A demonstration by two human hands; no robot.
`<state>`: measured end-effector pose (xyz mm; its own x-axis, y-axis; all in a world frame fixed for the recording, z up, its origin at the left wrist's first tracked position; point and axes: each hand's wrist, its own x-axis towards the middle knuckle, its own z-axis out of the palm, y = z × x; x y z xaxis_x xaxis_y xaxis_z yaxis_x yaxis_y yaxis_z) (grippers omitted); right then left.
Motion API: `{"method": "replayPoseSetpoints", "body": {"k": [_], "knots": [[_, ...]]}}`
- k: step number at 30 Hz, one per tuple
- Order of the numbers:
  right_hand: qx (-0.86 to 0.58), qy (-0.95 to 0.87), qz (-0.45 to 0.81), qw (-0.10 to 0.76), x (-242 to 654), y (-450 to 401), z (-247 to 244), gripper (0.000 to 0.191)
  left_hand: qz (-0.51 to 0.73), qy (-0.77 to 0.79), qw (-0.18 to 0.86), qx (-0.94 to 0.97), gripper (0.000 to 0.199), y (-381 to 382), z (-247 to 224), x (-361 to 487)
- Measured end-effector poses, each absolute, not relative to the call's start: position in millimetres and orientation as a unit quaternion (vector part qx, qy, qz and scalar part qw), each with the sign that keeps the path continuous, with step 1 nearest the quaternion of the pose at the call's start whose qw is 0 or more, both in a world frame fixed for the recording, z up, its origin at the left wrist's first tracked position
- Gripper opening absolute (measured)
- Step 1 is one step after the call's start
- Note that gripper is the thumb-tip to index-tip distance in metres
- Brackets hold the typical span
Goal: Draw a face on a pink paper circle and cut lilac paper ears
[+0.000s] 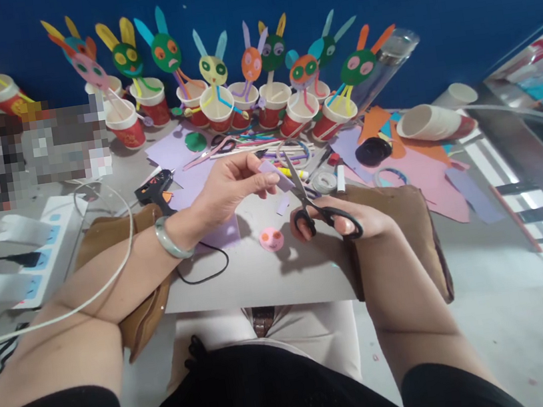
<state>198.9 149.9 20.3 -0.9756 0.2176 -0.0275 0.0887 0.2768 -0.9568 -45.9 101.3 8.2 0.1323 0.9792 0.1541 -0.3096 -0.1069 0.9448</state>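
My left hand pinches a small piece of purple paper over the middle of the table. Black-handled scissors are in my right hand, its fingers through the loops. The blades stand apart, pointing up and left beside the purple piece; whether they touch it I cannot tell. Below the hands lies a round pink paper face with orange eyes. A small purple scrap rests on the table between my hands.
Paper cups with rabbit-faced figures line the back. A black glue gun lies left, near a white power strip and a cable crossing my left arm. Coloured sheets and stacked cups are at right. Brown pads lie under my arms.
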Motion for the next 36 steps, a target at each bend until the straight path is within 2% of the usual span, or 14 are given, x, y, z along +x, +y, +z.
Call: {"method": "replayPoseSetpoints", "body": {"k": [10,26,36], "knots": [[-0.084,-0.766,0.628,0.104,191,144,6,0.073,0.574,0.356,0.587,0.446,0.051,108,5,-48],[-0.101,-0.704,0.690,0.134,184,138,-7,0.069,0.594,0.349,0.581,0.434,0.071,117,0,-52],[-0.106,-0.683,0.702,0.171,179,134,-5,0.060,0.598,0.352,0.567,0.444,0.067,121,-3,-57]]}}
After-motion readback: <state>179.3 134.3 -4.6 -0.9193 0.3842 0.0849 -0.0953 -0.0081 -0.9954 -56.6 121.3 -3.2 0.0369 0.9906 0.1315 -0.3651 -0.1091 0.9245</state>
